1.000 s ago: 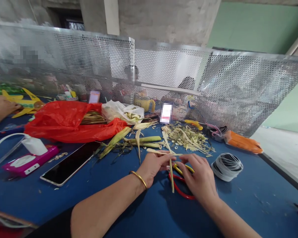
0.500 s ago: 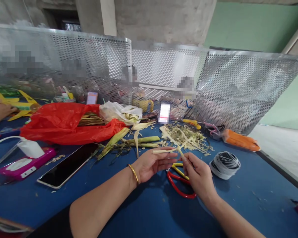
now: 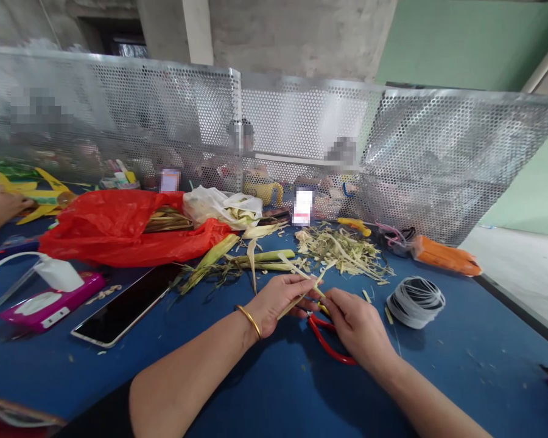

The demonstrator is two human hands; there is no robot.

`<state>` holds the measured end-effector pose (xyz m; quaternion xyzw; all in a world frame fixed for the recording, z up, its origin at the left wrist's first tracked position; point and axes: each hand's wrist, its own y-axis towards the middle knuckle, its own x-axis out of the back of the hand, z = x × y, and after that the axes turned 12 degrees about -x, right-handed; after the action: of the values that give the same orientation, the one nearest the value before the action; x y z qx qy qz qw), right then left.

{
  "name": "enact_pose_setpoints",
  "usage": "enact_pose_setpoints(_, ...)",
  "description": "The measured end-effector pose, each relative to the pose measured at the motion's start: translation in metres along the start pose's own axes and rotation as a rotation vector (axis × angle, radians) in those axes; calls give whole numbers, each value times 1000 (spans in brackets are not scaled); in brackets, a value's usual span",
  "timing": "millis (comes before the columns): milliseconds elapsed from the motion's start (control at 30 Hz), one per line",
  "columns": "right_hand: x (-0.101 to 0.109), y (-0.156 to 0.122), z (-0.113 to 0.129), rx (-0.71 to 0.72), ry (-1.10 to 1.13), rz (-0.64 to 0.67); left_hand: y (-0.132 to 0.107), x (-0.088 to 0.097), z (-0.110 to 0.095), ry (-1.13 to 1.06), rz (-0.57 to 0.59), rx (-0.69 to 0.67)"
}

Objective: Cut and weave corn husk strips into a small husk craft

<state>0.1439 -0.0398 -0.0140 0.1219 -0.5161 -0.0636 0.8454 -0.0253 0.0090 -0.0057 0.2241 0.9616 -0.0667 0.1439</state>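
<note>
Pale corn husk strips [image 3: 320,278] cross one another between my two hands, above the blue table. My left hand [image 3: 287,299], with a gold bangle at the wrist, pinches them where they cross; one strip hangs below its fingers. At the strips' right end, my right hand [image 3: 357,323] grips with thumb and forefinger closed. Scissors with red and yellow handles [image 3: 329,345] lie under my hands, partly hidden by them. Just beyond, a heap of shredded husk [image 3: 347,250] is spread out, and a ball of grey-white string [image 3: 415,302] sits right of my right hand.
To the left lie a red plastic bag [image 3: 105,228] with dry strips, a phone [image 3: 125,307] and a magenta power strip [image 3: 52,304]. A perforated metal screen [image 3: 301,121] runs behind. An orange packet [image 3: 445,255] is at right. Another person's hand [image 3: 2,204] is far left.
My left hand has closed from half-open fingers to a pinch on the strips. The strips have turned, with one now hanging beneath the left fingers. My right hand has shifted slightly.
</note>
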Motion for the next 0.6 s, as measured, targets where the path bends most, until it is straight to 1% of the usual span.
enact_pose_setpoints(133, 1, 0, 1, -38, 35, 9, 1, 1, 2, 3, 20, -21)
enact_pose_setpoints(333, 2, 1, 0, -94, 20, -4, 2, 1, 3, 28, -19, -13)
enact_pose_setpoints(500, 2, 0, -1, -101, -18, -38, 0, -1, -2, 56, 38, 2)
enact_pose_setpoints(600, 2, -1, 1, -130, -5, -42, 0, -2, -2, -3, 2, 17)
